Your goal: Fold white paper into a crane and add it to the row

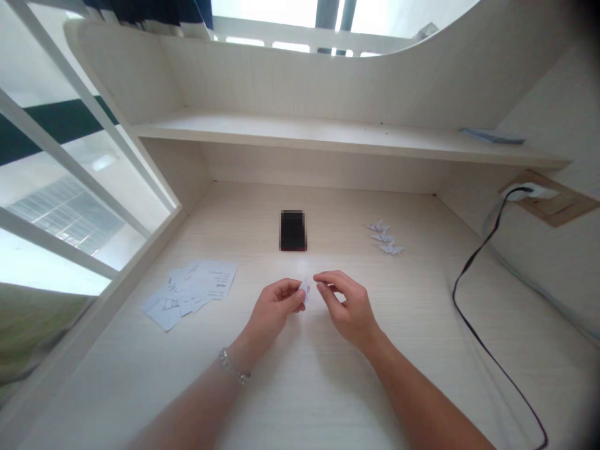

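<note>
Between the thumb and fingers of my left hand (280, 303) is a small folded piece of white paper (305, 290), held upright above the desk. My right hand (349, 303) is just to the right of the paper, its thumb and forefinger apart with a small gap between them and nothing visible there. Off to the right lie several small folded paper cranes (383, 238) in a short column. At the left, square sheets of printed paper (206, 281) overlap one another on the desk.
A dark rectangular object (293, 230), blurred out, lies beyond my hands. A black cable (462, 309) runs from a wall socket (539, 190) down the right side. Across the back is a shelf (290, 130) with a flat bluish item (494, 136) on it. White bars (70, 156) border the left.
</note>
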The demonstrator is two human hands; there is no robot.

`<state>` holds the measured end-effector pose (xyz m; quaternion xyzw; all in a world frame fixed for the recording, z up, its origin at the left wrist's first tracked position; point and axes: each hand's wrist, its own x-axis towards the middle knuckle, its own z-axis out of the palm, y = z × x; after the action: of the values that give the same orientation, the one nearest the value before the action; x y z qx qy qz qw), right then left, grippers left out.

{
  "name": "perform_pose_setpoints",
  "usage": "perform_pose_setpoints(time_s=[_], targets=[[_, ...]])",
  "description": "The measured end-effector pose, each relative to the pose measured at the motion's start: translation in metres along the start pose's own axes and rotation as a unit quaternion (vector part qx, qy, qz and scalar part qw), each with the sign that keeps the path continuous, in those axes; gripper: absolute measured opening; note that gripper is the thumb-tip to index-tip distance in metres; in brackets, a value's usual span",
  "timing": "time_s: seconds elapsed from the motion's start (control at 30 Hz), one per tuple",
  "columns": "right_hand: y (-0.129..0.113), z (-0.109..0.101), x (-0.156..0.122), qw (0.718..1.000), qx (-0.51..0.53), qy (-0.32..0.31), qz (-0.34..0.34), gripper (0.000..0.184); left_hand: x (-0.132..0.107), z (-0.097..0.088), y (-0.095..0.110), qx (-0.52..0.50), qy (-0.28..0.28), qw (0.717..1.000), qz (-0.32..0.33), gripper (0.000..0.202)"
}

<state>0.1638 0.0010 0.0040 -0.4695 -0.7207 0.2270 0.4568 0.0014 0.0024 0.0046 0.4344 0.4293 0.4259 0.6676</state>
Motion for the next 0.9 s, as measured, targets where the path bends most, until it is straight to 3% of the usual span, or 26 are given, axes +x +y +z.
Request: perform_pose_setpoints(time_s=[0.1,0.23,0.43,0.53,0.6,0.67,0.73,0.9], targets=[[0.032,0.009,0.029,0.998,-0.045,0.031,0.038,0.025,0.003,-0.004,0.0,-0.021,0.026,0.999,-0.007,0.024],[0.075,0.027,0.079,0.992,-0.124,0.002,0.011,0.032,0.002,-0.004,0.001,-0.031,0.029,0.999,-0.019,0.026],[0.093,0.047,0.122,0.98,-0.183,0.008,0.078,0.037,0.003,-0.005,0.002,-0.032,0.035,0.998,-0.032,0.026],[0.086,0.043,0.125,0.984,-0.164,0.003,0.075,0.038,0.003,-0.006,0.003,-0.036,0.036,0.998,-0.025,0.023],[0.072,0.032,0.115,0.996,-0.066,0.009,0.053,0.038,0.002,-0.006,0.004,-0.039,0.035,0.998,-0.02,0.022],[0.05,0.017,0.095,0.998,0.025,0.027,0.052,0.035,0.001,-0.005,0.006,-0.038,0.029,0.999,-0.014,0.021],[0.024,0.0,0.068,0.995,0.081,-0.002,0.052,0.027,0.0,-0.004,0.006,-0.031,0.018,0.999,-0.005,0.02],[-0.022,-0.021,0.013,0.996,0.079,-0.031,0.031,0.015,-0.003,0.001,0.008,0.008,-0.008,1.0,0.015,0.019]])
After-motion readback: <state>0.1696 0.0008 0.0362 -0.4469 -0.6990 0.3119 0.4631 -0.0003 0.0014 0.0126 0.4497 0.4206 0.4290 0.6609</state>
